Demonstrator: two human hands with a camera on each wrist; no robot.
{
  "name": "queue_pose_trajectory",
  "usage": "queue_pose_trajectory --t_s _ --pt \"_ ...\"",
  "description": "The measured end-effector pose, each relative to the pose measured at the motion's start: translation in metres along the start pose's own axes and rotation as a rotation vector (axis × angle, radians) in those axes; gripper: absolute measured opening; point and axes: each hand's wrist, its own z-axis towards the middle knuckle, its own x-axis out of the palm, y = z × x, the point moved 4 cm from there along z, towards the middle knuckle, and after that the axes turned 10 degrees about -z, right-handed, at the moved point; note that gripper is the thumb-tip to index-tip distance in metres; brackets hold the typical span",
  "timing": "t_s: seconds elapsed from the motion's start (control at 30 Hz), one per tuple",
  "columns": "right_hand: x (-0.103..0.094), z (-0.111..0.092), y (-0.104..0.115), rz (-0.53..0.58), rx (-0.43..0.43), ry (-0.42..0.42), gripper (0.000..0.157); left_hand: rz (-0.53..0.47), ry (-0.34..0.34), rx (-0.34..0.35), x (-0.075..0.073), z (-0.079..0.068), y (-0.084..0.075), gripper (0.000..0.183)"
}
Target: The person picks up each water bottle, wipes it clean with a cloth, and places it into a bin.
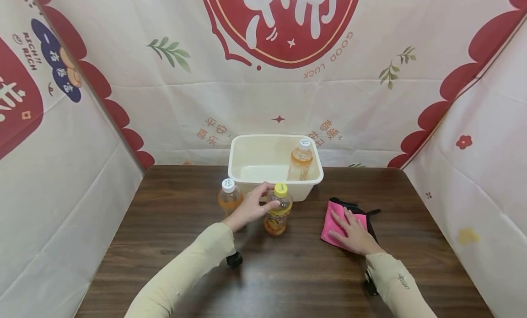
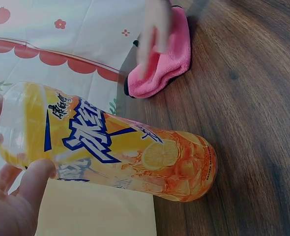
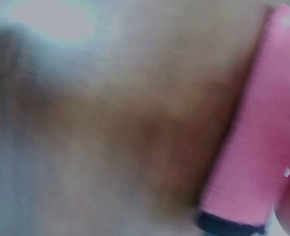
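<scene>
My left hand (image 1: 252, 208) grips a yellow-capped iced tea bottle (image 1: 277, 222) by its upper part, thumb on the near side. The bottle stands just in front of the cream bin (image 1: 247, 182). In the left wrist view its yellow and orange label (image 2: 115, 142) shows lemon slices, with the thumb (image 2: 37, 182) against the upper label. Over to the right, my right hand (image 1: 355, 234) rests on a pink cloth (image 1: 330, 223) with black edging, fingers spread. The right wrist view is blurred, but the pink cloth (image 3: 253, 137) fills its right side.
A white-capped bottle (image 1: 228, 198) of orange drink stands left of the bin, partly behind my left hand. Another white-capped bottle (image 1: 301, 160) is upright inside the bin's right end. The wooden table (image 1: 284, 277) is enclosed by printed cloth walls (image 1: 173, 107) at the back and sides.
</scene>
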Motion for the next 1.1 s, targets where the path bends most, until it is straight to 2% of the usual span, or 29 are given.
queue_pose_trajectory --t_s 0.1,0.2,0.27,0.33,0.37,0.43,0.53,0.67,0.8,0.9,1.1 --pt "-0.031 0.001 0.003 0.067 -0.033 -0.13 0.062 -0.004 0.001 0.015 0.001 0.002 0.0 0.036" --pt "-0.073 0.006 0.012 0.055 -0.144 -0.38 0.048 0.001 -0.002 0.038 0.0 0.002 -0.001 0.036" --pt "-0.097 0.01 0.019 0.022 -0.211 -0.529 0.044 0.007 -0.001 0.049 -0.001 0.002 -0.002 0.036" --pt "-0.117 0.015 0.027 0.014 -0.273 -0.623 0.042 0.007 0.002 0.04 -0.001 0.001 -0.002 0.036" --pt "-0.124 0.018 0.032 0.011 -0.295 -0.644 0.041 0.005 0.004 0.037 -0.001 0.001 -0.001 0.036" --pt "-0.133 0.027 0.042 -0.002 -0.323 -0.642 0.038 0.001 0.007 0.03 -0.001 0.001 -0.001 0.036" --pt "-0.137 0.043 0.056 -0.026 -0.344 -0.579 0.034 0.0 0.007 0.013 0.0 0.001 0.0 0.037" --pt "-0.131 0.062 0.072 -0.082 -0.343 -0.488 0.03 0.002 0.006 0.008 0.001 0.001 0.001 0.036" --pt "-0.123 0.075 0.08 -0.103 -0.3 -0.443 0.028 -0.005 0.003 0.019 0.003 0.003 0.001 0.036" --pt "-0.119 0.079 0.082 -0.094 -0.28 -0.44 0.024 -0.018 0.004 0.023 0.004 0.003 0.001 0.037" --pt "-0.118 0.082 0.086 -0.089 -0.312 -0.496 0.017 -0.027 -0.011 0.017 0.001 0.001 0.001 0.037"
